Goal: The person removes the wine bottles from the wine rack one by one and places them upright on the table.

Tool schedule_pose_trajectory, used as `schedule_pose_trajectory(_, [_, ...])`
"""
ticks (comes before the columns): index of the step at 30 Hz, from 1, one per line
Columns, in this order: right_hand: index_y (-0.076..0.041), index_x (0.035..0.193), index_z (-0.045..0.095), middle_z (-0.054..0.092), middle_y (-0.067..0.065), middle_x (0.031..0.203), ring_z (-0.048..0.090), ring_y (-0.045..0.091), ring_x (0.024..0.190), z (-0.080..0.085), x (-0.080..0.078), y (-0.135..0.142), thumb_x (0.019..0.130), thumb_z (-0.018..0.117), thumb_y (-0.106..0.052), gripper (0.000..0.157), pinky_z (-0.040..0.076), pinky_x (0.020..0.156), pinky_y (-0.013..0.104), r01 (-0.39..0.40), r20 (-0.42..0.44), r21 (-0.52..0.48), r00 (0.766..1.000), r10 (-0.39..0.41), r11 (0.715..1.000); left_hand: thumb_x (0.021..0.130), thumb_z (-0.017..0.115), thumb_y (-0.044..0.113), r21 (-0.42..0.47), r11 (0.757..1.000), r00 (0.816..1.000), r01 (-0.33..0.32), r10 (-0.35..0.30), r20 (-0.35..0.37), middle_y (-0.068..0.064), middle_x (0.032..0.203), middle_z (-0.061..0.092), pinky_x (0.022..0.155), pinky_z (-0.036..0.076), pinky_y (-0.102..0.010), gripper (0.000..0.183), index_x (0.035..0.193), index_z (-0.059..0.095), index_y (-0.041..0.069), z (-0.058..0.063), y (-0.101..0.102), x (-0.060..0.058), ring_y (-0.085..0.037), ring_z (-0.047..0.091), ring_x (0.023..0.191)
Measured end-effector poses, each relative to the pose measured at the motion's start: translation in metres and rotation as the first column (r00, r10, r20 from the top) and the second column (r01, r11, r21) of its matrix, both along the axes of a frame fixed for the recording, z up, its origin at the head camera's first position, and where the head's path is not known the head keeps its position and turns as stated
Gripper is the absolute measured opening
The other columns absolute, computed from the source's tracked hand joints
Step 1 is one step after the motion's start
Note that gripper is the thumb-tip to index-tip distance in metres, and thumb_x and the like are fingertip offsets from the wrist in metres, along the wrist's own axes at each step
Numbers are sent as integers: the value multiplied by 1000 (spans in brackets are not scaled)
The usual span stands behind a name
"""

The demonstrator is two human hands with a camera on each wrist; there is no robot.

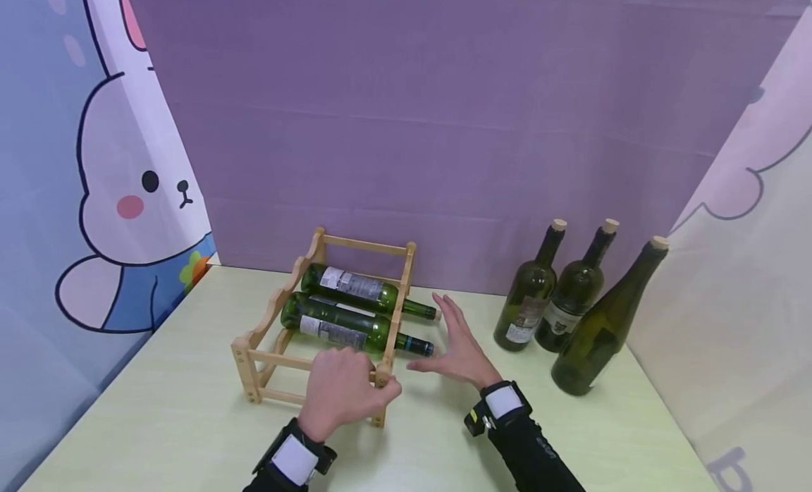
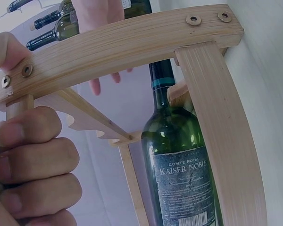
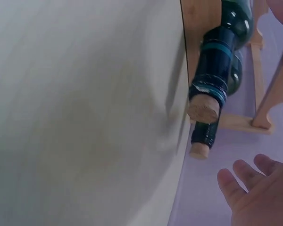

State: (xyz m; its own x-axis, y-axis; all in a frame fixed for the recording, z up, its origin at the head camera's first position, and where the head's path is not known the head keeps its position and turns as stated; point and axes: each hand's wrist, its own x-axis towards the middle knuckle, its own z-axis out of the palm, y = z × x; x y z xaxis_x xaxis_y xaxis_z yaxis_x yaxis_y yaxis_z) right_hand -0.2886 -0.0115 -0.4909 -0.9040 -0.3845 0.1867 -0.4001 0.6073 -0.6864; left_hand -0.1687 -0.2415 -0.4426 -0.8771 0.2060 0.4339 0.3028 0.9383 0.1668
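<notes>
Pale tabletop (image 1: 158, 414), purple backdrop (image 1: 444, 125). Left hand (image 1: 342, 388): curled round a near corner of wooden rack (image 1: 279, 359). Right hand (image 1: 461, 351): fingers extended, thumb apart, holding nothing, just beside the corked necks of near bottle (image 1: 339, 333) and far bottle (image 1: 352, 285), both lying in the rack. Further right: three green bottles (image 1: 577, 286), corked, standing.

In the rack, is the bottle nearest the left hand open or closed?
Closed: this bottle has a cork in its mouth, in the right wrist view.
</notes>
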Motion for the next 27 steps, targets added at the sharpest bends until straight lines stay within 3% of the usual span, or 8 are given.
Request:
schedule_pose_trajectory(8, [-35, 162, 19, 20, 8, 170, 32, 37, 153, 0, -4, -16, 70, 93, -37, 119, 38, 111, 66, -21, 16, 31, 1000, 20, 999, 81, 63, 54, 4, 1000, 1000, 1, -1, 1, 14, 45, 12, 44, 10, -24, 60, 46, 23, 25, 0, 0, 0, -4, 12, 42])
schedule_pose_trajectory(13, [-24, 161, 27, 35, 12, 163, 43, 37, 145, -2, -9, -24, 73, 91, -35, 109, 42, 109, 61, -19, 15, 54, 1000, 19, 998, 80, 63, 54, 5, 1000, 1000, -9, 9, -7, 14, 46, 12, 44, 10, -25, 60, 46, 23, 25, 0, 0, -1, -5, 14, 42])
schedule_pose_trajectory(20, [-13, 150, 43, 58, 17, 141, 61, 35, 124, -8, -17, -35, 76, 89, -33, 90, 53, 96, 51, -54, 69, 120, 997, 46, 991, 80, 62, 56, -15, 999, 999, -32, 33, 13, 14, 46, 12, 44, 11, -25, 60, 46, 23, 25, -4, -1, 1, -5, 15, 43])
schedule_pose_trajectory(27, [-8, 132, 60, 70, 14, 118, 68, 27, 102, -13, -25, -46, 75, 87, -29, 66, 56, 85, 43, -75, 14, 223, 997, 74, 972, 79, 63, 54, 7, 999, 999, -33, 33, -7, 14, 46, 13, 45, 12, -25, 59, 47, 23, 25, -6, 0, 1, -6, 16, 43])
